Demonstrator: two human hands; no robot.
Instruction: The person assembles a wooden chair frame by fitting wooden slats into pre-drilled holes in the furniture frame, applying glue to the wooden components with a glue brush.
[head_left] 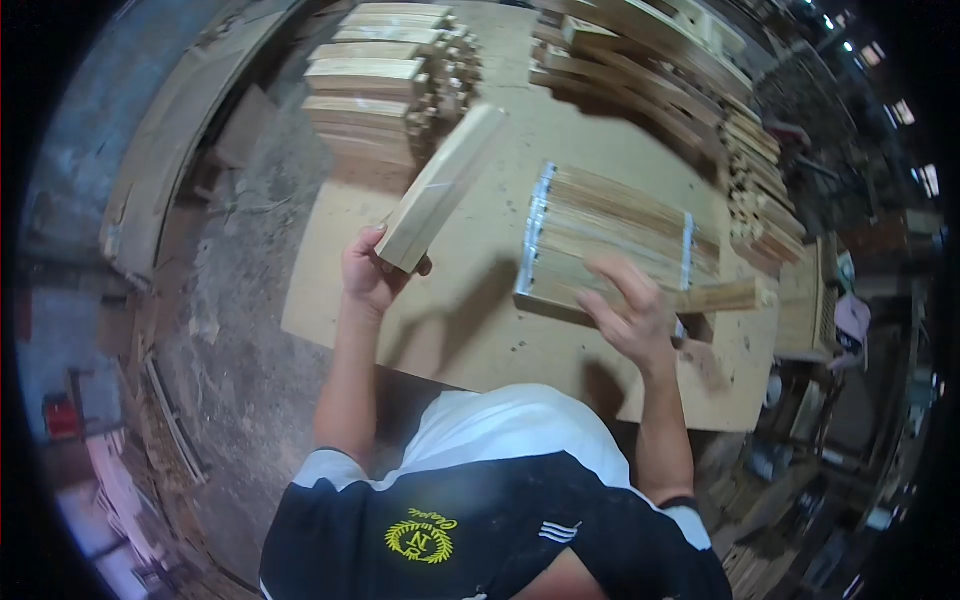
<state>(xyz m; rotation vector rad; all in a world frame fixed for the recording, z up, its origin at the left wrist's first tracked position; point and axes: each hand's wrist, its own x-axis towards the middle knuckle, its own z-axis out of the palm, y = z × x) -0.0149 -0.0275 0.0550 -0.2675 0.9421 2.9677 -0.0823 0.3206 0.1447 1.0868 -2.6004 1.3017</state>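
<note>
My left hand point(372, 272) is closed around the near end of a wooden block point(445, 185), which is raised at a slant over the board with its far end pointing up and right. My right hand point(632, 312) holds nothing; its thumb and fingers are apart and curved, close over the near edge of a flat row of wooden slats point(610, 230). Pale shiny strips point(537, 225) run across the slats near both ends. Just right of that hand, a single wooden piece point(728, 296) juts out toward the board's right side.
The slats lie on a plywood board point(470, 340). A stack of wooden pieces point(365, 85) stands at its far left. More lumber point(640, 75) is piled at the back right, and a stack of pieces point(760, 190) stands along the right edge. Concrete floor point(230, 310) lies to the left.
</note>
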